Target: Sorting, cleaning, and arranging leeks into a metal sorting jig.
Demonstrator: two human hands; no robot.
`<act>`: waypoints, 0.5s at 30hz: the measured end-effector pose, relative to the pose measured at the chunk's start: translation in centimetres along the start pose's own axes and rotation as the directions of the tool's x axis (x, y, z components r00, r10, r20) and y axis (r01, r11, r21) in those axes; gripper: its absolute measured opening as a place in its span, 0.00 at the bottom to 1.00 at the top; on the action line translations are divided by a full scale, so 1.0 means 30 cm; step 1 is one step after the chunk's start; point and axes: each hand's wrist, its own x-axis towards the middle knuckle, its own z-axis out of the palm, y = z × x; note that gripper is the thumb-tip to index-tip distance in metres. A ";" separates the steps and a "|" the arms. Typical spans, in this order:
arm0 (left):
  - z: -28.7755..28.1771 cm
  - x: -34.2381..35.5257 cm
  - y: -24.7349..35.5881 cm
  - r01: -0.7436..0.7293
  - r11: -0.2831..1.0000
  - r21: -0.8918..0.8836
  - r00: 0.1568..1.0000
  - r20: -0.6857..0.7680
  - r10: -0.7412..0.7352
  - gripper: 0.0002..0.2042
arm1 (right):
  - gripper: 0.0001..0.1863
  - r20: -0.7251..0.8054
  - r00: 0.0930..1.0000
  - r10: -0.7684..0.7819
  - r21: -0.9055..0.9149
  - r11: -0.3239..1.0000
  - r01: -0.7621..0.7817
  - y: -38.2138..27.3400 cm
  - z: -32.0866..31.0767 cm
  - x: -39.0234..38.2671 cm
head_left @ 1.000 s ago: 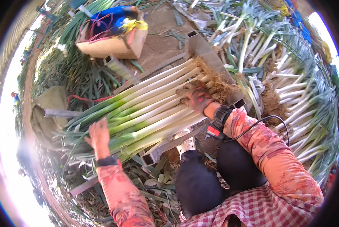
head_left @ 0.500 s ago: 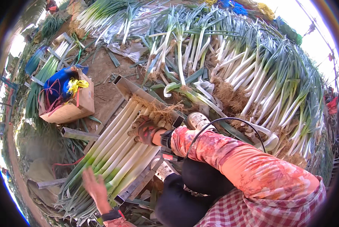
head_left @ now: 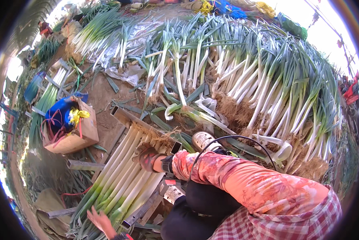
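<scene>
Left hand (head_left: pixel 101 222) spreads its fingers over the leeks (head_left: pixel 116 182); gloved right hand (head_left: pixel 148 158) lies on them, grip I can't tell.

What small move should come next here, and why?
Perhaps bring the left hand inward to gather the green leaf ends of the long white-and-green leeks: those ends splay loosely around it, while the right hand rests across the leeks near their stringy brown roots.
</scene>
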 end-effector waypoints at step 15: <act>-0.902 -0.626 0.236 0.195 0.774 -0.603 0.981 0.119 -0.154 0.24 | 0.22 0.047 0.997 -0.068 0.931 0.363 -0.019 0.144 -0.919 -0.678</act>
